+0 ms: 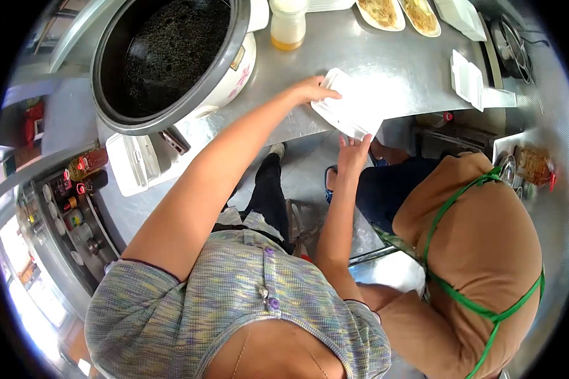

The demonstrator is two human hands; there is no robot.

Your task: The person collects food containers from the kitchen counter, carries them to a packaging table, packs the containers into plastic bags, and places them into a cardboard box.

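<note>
And here's the white box [351, 108], upper centre of the frame, tilted at the counter's near edge between two bare hands. The left hand [316, 91] pinches its upper left end, thumb lying across the face; the right hand [353, 153] reaches from below, fingertips at the lower edge, though I can't tell whether they pinch or just prop. A light touch looks best here: thin foam should dent under a hard squeeze, so spread the fingers, support both ends and turn it by the rim.

Plenty of texture around it! The steel counter [259, 107] shines smooth, blown out by glare beside the box. Upper left, a round pot [243, 60], pale and flower-printed outside, dark-rimmed, holds blackish liquid flecked with bits. Top centre, a cloudy, waisted bottle [288, 25] shows amber at its base; two oval trays [395, 26] carry shredded-looking food, upper right. Right of frame, a co-worker's brown top [480, 246] crosses with flat green straps [446, 221].
</note>
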